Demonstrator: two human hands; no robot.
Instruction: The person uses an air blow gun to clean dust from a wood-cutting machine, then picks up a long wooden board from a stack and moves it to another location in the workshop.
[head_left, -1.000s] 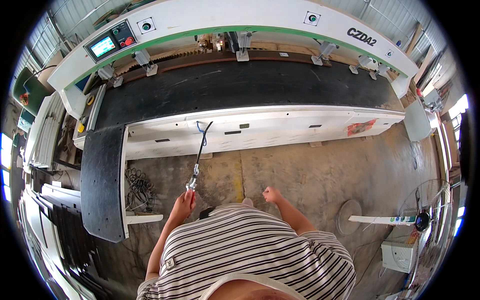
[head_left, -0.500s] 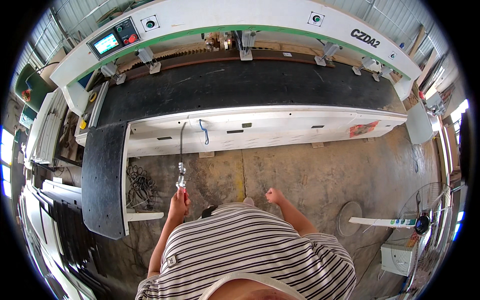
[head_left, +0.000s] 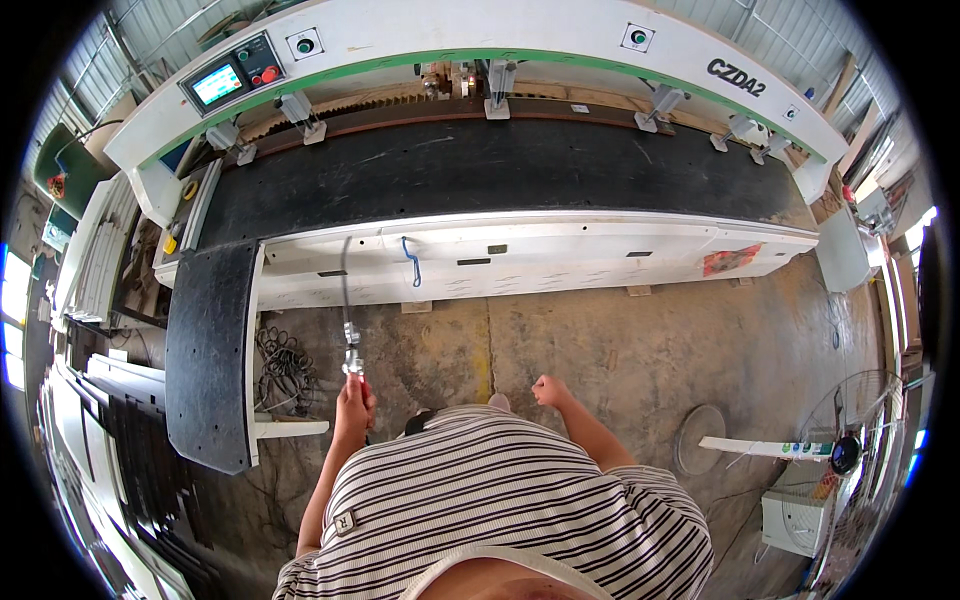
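Observation:
In my left hand (head_left: 354, 416) is an air blow gun (head_left: 352, 352), its silver body and red lever showing above my closed fingers. A long, thin dark nozzle reaches forward from it to the white front panel (head_left: 560, 258) of a large machine. Whether the nozzle's tip touches the panel I cannot tell. My right hand (head_left: 547, 391) is curled into a fist over the concrete floor, with nothing seen in it. A blue hook-like strip (head_left: 411, 262) hangs on the panel, right of the nozzle.
The machine's long black bed (head_left: 480, 170) spans the far side under a white beam with a control screen (head_left: 217, 86). A black side table (head_left: 210, 360) stands at left, coiled hose (head_left: 285, 362) beside it. A fan (head_left: 845, 452) and round base (head_left: 702, 440) are at right.
My left hand and the blow gun have shifted slightly left, and the nozzle has swung left along the panel. My right hand stays nearly where it was.

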